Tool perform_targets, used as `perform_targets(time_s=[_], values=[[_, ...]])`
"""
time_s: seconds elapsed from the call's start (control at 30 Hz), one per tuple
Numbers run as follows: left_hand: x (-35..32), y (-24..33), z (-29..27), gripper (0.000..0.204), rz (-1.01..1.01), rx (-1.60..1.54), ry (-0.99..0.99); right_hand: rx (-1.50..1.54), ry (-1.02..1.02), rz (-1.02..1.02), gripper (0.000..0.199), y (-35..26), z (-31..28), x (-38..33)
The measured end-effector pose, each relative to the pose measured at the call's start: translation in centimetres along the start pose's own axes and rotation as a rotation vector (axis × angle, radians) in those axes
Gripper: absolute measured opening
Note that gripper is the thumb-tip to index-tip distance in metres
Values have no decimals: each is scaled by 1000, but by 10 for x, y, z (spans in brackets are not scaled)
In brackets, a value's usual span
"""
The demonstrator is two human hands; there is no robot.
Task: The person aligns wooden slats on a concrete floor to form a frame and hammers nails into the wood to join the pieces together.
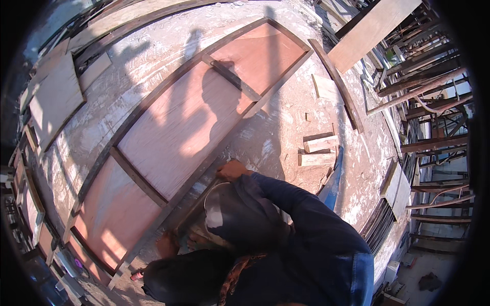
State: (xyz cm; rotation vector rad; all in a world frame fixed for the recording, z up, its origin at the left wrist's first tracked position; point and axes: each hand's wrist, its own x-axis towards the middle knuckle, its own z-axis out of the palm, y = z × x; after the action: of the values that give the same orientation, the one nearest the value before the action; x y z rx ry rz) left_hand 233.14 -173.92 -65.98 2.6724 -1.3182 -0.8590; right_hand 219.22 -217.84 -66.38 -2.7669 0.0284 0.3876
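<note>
One long plywood formwork panel [178, 132] lies on the concrete floor [286, 137], its length running away up-right. The right hand [232, 169] presses closed on its near rail; the left hand [167, 245], grip unclear, sits lower-left.

Short cut timber blocks [317, 151] lie together on the dusty concrete slab [278, 135], right of the work. A small offcut of board [323, 86] rests farther up the slab, just beside a long dark batten [338, 84] — it runs diagonally toward the slab's right edge. A pale plank [372, 29] slants across the upper right corner. Plywood sheets [53, 99] are laid at the left. Beyond the right edge stands rough pole scaffolding [434, 102] — weathered and crossed.
</note>
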Motion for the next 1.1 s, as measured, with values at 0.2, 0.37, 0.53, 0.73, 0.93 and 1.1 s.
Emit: perform_targets(time_s=[0.2, 0.37, 0.53, 0.73, 0.93, 1.1], values=[[-15, 31, -9, 43, -96, -82, 211, -11, -61, -27, 28, 2, -12, 8], [-3, 29, -11, 49, -83, -134, 148, 26, -88, -13, 42, 4, -19, 7], [-11, 30, -22, 38, -147, -61, 186, -89, -185, -45, 49, -15, -16, 8], [-36, 24, -65, 41, -96, -170, 289, 90, 70, -221, 39, -35, -82, 17], [-18, -25, -76, 41, -132, -148, 444, -74, 95, -326, 38, -40, -99, 90], [-4, -16, -80, 47, -224, -38, 492, -37, 139, -198, 44, -30, -73, 101]])
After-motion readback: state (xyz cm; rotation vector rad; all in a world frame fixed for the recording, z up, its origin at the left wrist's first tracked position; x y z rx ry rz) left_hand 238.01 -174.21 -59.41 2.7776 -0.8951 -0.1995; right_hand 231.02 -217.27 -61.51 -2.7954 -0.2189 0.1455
